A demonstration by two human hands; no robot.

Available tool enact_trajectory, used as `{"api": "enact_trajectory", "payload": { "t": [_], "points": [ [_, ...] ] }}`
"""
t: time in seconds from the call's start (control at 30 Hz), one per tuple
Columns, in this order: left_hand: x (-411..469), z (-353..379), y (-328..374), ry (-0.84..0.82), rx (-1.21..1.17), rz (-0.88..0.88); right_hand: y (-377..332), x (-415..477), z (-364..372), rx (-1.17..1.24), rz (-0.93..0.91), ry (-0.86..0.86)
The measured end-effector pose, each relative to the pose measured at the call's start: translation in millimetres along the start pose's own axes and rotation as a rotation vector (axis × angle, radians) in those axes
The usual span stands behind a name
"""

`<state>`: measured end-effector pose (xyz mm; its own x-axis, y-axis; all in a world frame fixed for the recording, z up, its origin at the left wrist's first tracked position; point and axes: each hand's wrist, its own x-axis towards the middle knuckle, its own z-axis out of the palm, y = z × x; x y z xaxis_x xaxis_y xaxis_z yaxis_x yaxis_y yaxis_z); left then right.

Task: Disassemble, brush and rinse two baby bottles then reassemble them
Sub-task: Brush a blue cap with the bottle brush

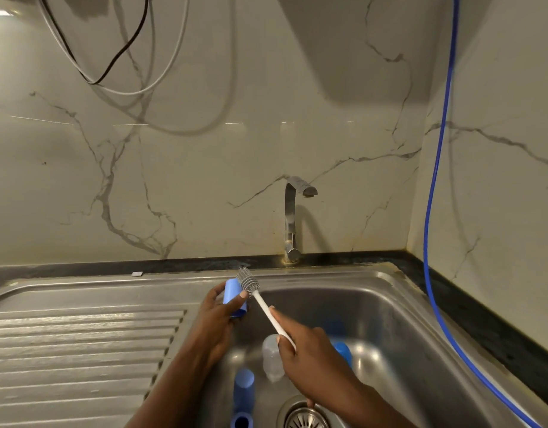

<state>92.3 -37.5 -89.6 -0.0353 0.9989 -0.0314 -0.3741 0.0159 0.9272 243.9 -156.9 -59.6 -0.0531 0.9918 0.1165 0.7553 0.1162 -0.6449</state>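
My left hand [218, 316] grips a small blue bottle part [233, 296] above the sink's left rim. My right hand [309, 356] holds the white handle of a bottle brush [266, 310], whose grey bristle head [247, 278] sits just beside the blue part's upper end. Down in the steel sink [387, 307] lie a clear bottle body [272, 356], a blue bottle [244, 389] pointing toward me, and another blue piece [343, 353] partly hidden behind my right hand. A blue ring [241, 421] shows at the bottom edge.
A chrome tap [292, 217] stands behind the basin, with no water running. The ribbed draining board [75, 344] spreads to the left. The drain strainer [306, 417] is at the basin's near end. A blue hose [433, 193] hangs down the right wall; cables dangle top left.
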Motion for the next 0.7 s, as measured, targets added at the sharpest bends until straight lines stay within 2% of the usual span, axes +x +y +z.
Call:
{"api": "enact_trajectory", "payload": {
  "t": [0.17,0.4,0.7],
  "points": [
    [8.7,-11.6,-1.1,0.103,-0.265,-0.071,-4.9,-3.3,2.5,0.013,0.001,-0.038],
    [8.8,-17.0,-0.1,0.071,-0.458,-0.096,-12.2,-9.7,14.1,0.000,-0.065,-0.052],
    [-14.2,4.9,14.5,-0.198,-0.178,-0.101,-6.6,-0.8,-2.9,-0.035,-0.014,0.092]
  ]
}}
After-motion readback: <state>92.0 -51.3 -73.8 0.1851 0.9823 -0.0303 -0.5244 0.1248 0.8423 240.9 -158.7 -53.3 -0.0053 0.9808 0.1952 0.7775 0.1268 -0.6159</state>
